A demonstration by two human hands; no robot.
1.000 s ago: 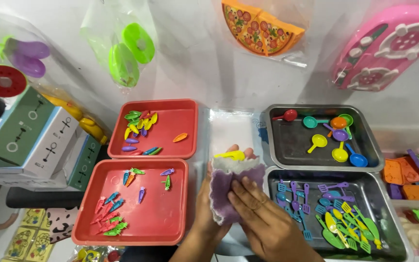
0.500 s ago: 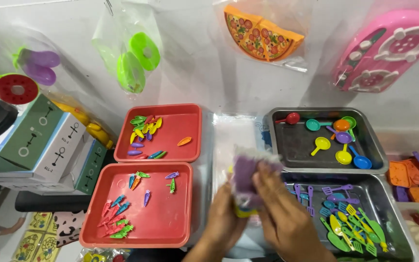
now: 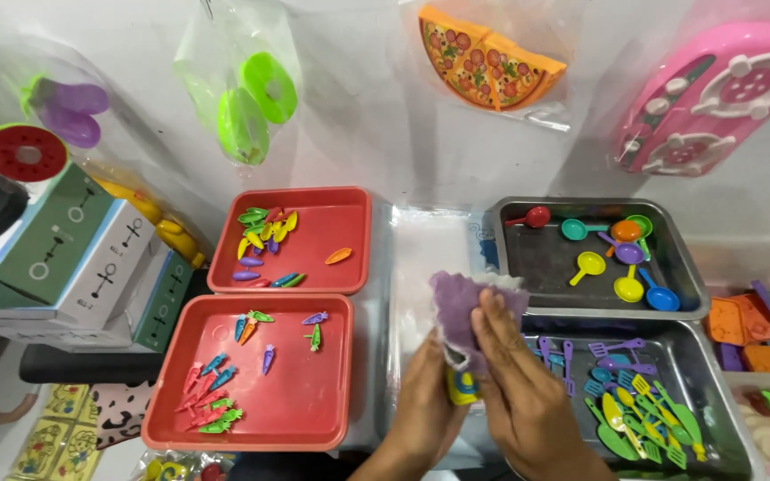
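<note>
Purple cloth (image 3: pixel 467 307), soft and crumpled, sits at the centre of the head view, pinched between both hands above the gap between the red trays and the metal trays. The right hand (image 3: pixel 528 392) lies over its front with the fingers (image 3: pixel 492 325) spread flat and pressing on the fabric. The left hand (image 3: pixel 425 401) comes up from below, curled around the cloth's lower edge and around a small yellow object (image 3: pixel 463 387) that peeks out under it; what that object is cannot be told. Behind the cloth lies a clear plastic bag (image 3: pixel 425 258) on the white surface.

To the left, the near red tray (image 3: pixel 305 401) holds small carrot-shaped pieces in red, blue, green and purple, and the far red tray (image 3: pixel 331 223) holds a cluster of leaf-shaped pieces plus one orange piece apart. To the right, the far metal tray (image 3: pixel 545 263) carries little toy pans in red, teal, orange, purple, yellow and blue, and the near metal tray (image 3: pixel 715 383) is strewn with toy spatulas and spoons in purple, blue, green and yellow. Bagged toys hang on the wall above: green rings (image 3: pixel 251 102), a pizza (image 3: pixel 487 58) and a pink stove (image 3: pixel 724 93). Boxes (image 3: pixel 64 258) stand stacked at the far left.
</note>
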